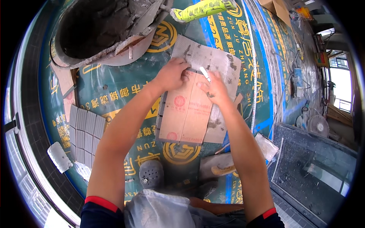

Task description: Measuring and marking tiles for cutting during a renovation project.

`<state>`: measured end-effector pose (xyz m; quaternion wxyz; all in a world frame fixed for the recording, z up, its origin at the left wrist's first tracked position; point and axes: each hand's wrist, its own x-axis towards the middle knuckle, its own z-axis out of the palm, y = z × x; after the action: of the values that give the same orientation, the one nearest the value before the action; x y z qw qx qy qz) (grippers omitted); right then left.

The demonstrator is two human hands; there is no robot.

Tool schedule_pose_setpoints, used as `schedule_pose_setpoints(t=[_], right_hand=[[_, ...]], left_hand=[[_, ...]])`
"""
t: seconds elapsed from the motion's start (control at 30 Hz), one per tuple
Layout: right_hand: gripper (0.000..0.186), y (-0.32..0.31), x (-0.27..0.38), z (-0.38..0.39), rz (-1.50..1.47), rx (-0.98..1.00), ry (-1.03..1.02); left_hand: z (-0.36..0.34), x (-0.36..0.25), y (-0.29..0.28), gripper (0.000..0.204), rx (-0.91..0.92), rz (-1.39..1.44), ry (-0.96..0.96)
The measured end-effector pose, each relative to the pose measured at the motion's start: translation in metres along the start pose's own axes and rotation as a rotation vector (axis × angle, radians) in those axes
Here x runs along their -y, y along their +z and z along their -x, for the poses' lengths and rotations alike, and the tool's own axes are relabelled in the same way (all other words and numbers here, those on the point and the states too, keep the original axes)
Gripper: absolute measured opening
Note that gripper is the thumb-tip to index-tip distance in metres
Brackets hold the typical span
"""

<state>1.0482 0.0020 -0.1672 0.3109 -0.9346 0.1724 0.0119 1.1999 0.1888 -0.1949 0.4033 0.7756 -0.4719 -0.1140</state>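
A brown paper-faced sheet with red print [190,110] lies in front of me, dark tile edges showing along its left side. Beneath it is a larger grey, mortar-stained board [230,62]. My left hand [174,74] has its fingers curled closed at the sheet's upper left corner, thumb toward the paper. Between the fingers of my right hand [215,87] is a slim white pen-like stick [205,74]. That hand is bent over the sheet's upper right edge, its thumb near the paper. Dark smudges mark its skin.
A big tub of grey mortar [129,53] stands far left, with a bright yellow-green packet [205,9] beside it. Stacked grey tile strips [85,131] lie left. A wooden-handled float [218,167] is near my right forearm. A dark glass-like panel [311,171] stands at right.
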Motion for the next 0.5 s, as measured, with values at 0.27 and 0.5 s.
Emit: schedule_pose_setpoints(t=[0.27, 0.5], right_hand=[[0.055, -0.002, -0.005, -0.011, -0.072, 0.078, 0.018], [0.054, -0.013, 0.003, -0.015, -0.001, 0.149, -0.006]], left_hand=[[-0.006, -0.003, -0.002, 0.036, 0.072, -0.08, -0.074], [-0.005, -0.006, -0.005, 0.034, 0.1, -0.086, -0.056]])
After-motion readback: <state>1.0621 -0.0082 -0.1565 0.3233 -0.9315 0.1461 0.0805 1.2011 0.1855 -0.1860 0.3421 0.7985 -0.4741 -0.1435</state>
